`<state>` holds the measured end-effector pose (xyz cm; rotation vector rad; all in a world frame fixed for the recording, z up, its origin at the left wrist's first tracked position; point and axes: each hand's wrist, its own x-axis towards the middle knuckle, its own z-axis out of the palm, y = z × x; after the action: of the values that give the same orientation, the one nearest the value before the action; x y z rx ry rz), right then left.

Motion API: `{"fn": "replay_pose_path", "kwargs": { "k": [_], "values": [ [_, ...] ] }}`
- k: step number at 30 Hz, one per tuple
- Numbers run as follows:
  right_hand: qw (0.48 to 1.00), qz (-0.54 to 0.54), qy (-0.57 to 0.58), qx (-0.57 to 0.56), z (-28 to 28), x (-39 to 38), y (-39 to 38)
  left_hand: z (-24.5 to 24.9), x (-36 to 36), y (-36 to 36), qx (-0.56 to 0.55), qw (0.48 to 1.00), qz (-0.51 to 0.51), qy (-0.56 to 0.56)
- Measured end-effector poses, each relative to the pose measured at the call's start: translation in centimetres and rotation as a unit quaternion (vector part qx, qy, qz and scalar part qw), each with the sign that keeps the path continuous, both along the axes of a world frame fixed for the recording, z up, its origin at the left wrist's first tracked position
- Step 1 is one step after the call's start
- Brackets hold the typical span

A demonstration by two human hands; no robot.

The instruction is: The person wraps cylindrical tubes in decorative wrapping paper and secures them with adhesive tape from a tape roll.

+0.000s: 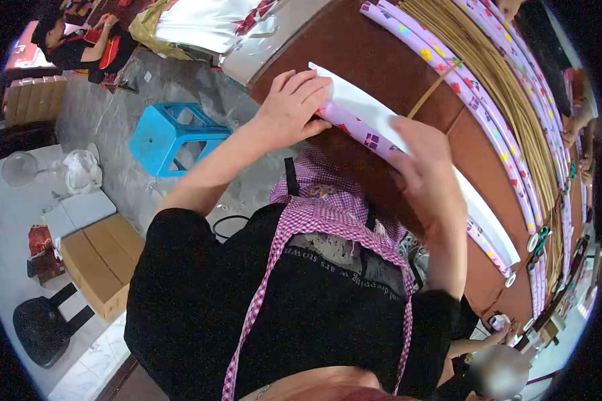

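Observation:
A long strip of lilac patterned sheet [356,128], white on its other side, lies along the front edge of the brown table, partly rolled into a tube. My left hand [294,107] grips its far-left end, with fingers over the top and thumb beneath. Around the middle of the roll, my right hand [425,164] has its thumb and fingers closed on the sheet; this hand is slightly blurred. Past my right hand, the white side [485,207] stands up as an open flap along the roll.
Finished-looking lilac tubes [448,73] and thin brown sticks [502,73] lie across the brown table [341,40]. Green-handled scissors [543,235] rest near a tape roll [532,242]. A blue stool [174,137] and a cardboard box [104,257] stand left. Other people work nearby.

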<state>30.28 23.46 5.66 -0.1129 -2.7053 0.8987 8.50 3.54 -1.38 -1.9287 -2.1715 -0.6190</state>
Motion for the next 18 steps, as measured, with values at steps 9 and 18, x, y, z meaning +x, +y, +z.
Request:
{"fn": "replay_pose_path", "kwargs": {
  "k": [9, 18],
  "values": [
    [0.998, 0.034, -0.047, 0.032, -3.8, -7.6, -3.1, 0.5, -0.1, 0.1, 0.002, 0.999, 0.002, -0.038],
    [0.993, 0.006, -0.031, 0.118, -4.6, -6.3, -4.1, 0.9, -2.8, -0.6, 0.071, 0.977, 0.025, -0.201]
  ]
}}
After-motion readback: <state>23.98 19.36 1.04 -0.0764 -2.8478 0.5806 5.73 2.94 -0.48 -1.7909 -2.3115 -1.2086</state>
